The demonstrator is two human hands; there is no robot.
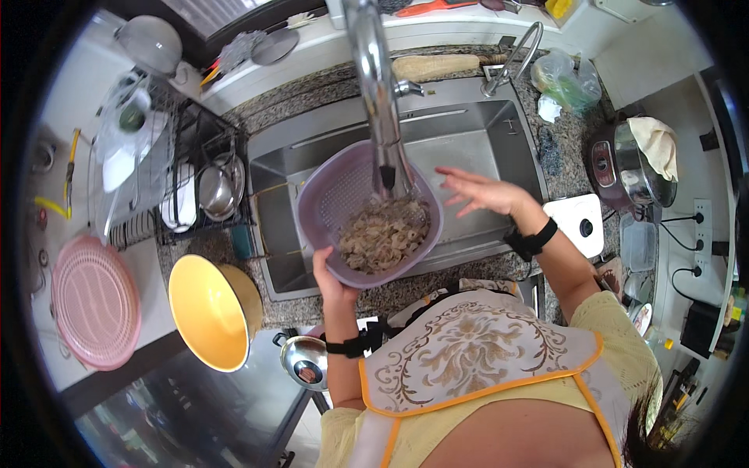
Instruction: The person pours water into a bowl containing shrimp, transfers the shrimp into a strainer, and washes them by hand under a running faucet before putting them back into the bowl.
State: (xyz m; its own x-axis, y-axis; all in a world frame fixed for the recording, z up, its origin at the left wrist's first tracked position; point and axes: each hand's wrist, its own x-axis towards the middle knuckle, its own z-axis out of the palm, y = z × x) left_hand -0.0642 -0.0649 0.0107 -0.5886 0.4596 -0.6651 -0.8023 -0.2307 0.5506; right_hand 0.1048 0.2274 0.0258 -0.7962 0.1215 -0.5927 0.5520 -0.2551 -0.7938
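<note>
A purple plastic colander (319, 202) is held tilted over the left side of the stainless steel sink (468, 152). My left hand (333, 278) grips its near-left rim. Inside lies a heap of small greyish-brown food pieces (383, 237) that look like shellfish meat. The chrome tap (380, 105) reaches down into the colander, its spout just above the heap. Whether water flows from it is hard to tell. To the right of the colander, my right hand (483, 193) is held over the sink with fingers spread, touching nothing.
A yellow basin (210, 316) and a pink basket (96, 304) stand at left, below a black dish rack (193, 134). A second thin tap (515, 61) rises behind the sink. On the right are a plastic bag (567, 82) and an electric cooker (620, 164).
</note>
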